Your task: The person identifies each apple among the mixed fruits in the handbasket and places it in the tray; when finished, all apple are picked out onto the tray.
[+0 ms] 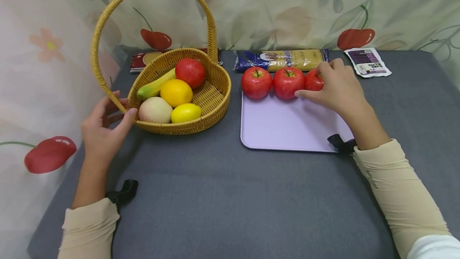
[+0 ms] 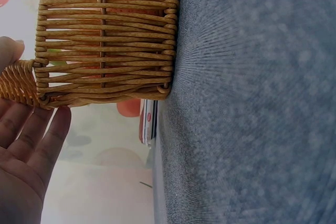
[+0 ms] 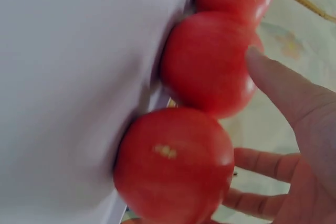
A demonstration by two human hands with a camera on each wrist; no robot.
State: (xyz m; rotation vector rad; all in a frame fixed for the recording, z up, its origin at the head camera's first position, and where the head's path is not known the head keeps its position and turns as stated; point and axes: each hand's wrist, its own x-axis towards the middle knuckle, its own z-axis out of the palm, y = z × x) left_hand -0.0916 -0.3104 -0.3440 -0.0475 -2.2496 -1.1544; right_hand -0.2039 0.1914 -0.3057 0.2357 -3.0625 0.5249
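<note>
A wicker basket (image 1: 215, 109) holds a banana (image 1: 154, 87), a red fruit (image 1: 190, 73), an orange (image 1: 176, 92), a peach (image 1: 155, 110) and a lemon (image 1: 186, 113). My left hand (image 1: 108, 125) grips the base of its handle, thumb on one side and fingers on the other. Three red apples stand in a row along the far edge of a lilac tray (image 1: 284, 127): the left apple (image 1: 256, 82), the middle apple (image 1: 288, 83) and the right apple (image 3: 173, 166). My right hand (image 1: 339, 87) is over the right apple, fingers at its far side, thumb spread beside the middle apple.
Behind the apples lies a pasta packet (image 1: 298, 60). To its right is a white and purple sachet (image 1: 368, 62). A dark red packet (image 1: 141, 61) is partly hidden behind the basket. A patterned curtain (image 1: 258, 11) borders the grey tabletop (image 1: 215, 195).
</note>
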